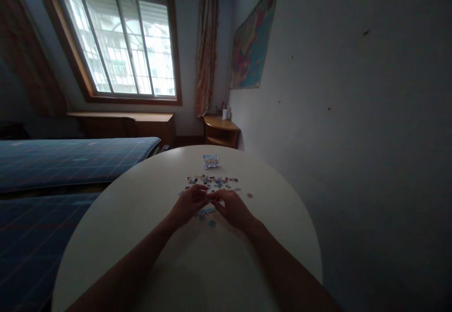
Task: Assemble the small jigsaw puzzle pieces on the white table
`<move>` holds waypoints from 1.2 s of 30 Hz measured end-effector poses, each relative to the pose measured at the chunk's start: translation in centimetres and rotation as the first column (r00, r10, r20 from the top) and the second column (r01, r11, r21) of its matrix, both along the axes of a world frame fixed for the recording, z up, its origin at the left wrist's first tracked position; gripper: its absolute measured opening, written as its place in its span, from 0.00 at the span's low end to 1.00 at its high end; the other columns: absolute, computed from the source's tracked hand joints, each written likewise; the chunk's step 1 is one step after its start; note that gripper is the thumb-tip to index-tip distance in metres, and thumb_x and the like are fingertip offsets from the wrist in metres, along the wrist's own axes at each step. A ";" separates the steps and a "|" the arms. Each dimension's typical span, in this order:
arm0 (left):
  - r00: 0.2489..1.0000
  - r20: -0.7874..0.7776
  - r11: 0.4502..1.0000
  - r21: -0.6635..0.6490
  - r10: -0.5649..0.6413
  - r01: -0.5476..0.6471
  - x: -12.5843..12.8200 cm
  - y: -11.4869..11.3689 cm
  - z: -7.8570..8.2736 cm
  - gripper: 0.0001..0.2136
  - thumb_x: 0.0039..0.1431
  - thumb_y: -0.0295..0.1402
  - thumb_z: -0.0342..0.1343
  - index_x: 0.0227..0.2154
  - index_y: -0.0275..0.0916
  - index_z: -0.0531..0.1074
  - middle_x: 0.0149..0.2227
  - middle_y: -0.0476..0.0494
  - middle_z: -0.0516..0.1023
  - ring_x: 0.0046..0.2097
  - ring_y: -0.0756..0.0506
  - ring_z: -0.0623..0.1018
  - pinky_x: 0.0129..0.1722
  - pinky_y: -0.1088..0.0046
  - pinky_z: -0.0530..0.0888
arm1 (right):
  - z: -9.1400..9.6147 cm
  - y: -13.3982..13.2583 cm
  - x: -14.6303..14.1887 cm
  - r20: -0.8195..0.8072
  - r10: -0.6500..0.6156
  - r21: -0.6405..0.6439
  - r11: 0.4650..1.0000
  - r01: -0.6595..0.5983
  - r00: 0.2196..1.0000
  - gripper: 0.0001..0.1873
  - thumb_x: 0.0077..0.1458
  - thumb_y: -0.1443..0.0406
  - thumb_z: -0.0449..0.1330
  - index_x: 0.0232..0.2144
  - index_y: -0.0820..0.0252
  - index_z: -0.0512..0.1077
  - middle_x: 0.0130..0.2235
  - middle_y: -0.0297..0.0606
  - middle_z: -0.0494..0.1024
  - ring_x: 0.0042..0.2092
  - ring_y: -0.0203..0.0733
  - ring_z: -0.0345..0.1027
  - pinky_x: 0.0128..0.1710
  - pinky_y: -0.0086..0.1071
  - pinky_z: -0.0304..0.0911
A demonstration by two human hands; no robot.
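Beyond the far edge of the round white table (pixel 116 236), a window (pixel 123 44) in a wooden frame stood bright above a wooden desk (pixel 151 116). A patterned curtain (pixel 207 48) hung to its right, beside a corner shelf (pixel 222 124) with a few small items on top, and a colourful map (pixel 250 44) was fixed to the right-hand wall (pixel 353 152). Blue plaid bedding (pixel 70 161) lay to the left of the table, partly hidden by its rim.

On the tabletop, a small picture packet (pixel 211 161) lay just past a loose scatter of puzzle pieces (pixel 217 180). One reddish piece (pixel 250 195) sat apart on the right. Nearer the person were a bluish cluster (pixel 205 212), joined or not I could not tell, and a separate bluish piece (pixel 212 223) just beside it.

Both hands stood in the way, covering the near side of the scatter. The left hand (pixel 189 204) and right hand (pixel 231 206) were half curled, with their fingertips almost meeting. Something small seemed to be between them, but I could not tell whether either hand gripped a piece.
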State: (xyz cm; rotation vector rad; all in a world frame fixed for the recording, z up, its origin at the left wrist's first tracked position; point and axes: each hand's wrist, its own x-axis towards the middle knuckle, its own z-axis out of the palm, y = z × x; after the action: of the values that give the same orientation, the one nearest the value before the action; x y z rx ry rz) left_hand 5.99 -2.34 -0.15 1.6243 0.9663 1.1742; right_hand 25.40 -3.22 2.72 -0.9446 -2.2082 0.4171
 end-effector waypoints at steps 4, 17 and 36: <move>0.996 0.087 0.997 -0.077 -0.004 0.010 0.2 -0.1 0.3 0.23 0.48 0.37 0.66 0.45 0.37 0.67 0.40 0.40 0.82 0.43 0.41 0.82 0.47 0.59 0.77 | 0.2 0.3 0.5 -0.016 -0.012 0.001 1.000 0.012 1.000 0.14 0.58 0.67 0.60 0.46 0.54 0.76 0.36 0.35 0.81 0.38 0.38 0.74 0.46 0.33 0.64; 0.994 -0.078 0.997 0.001 0.078 -0.078 0.3 -0.3 0.1 0.14 0.52 0.35 0.63 0.40 0.37 0.70 0.39 0.42 0.82 0.42 0.42 0.81 0.47 0.61 0.77 | 0.1 1.1 1.9 -0.122 -0.008 -0.158 0.987 -0.012 0.993 0.07 0.55 0.64 0.61 0.37 0.59 0.75 0.34 0.36 0.81 0.36 0.38 0.74 0.39 0.30 0.66; 0.707 -0.706 0.890 0.351 0.047 0.291 -0.4 -1.7 1.0 0.10 0.65 0.31 0.52 0.41 0.45 0.79 0.45 0.46 0.79 0.48 0.45 0.75 0.50 0.70 0.70 | -0.7 1.9 3.1 0.175 0.036 -0.253 0.967 0.010 0.984 0.13 0.51 0.66 0.61 0.40 0.57 0.81 0.31 0.36 0.82 0.32 0.38 0.74 0.32 0.28 0.63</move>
State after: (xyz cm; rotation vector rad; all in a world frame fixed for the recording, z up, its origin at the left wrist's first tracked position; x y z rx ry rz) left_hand 5.63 -4.02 0.90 2.5806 1.0576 0.6800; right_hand 28.45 -1.31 2.05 -1.1410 -2.3618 0.6562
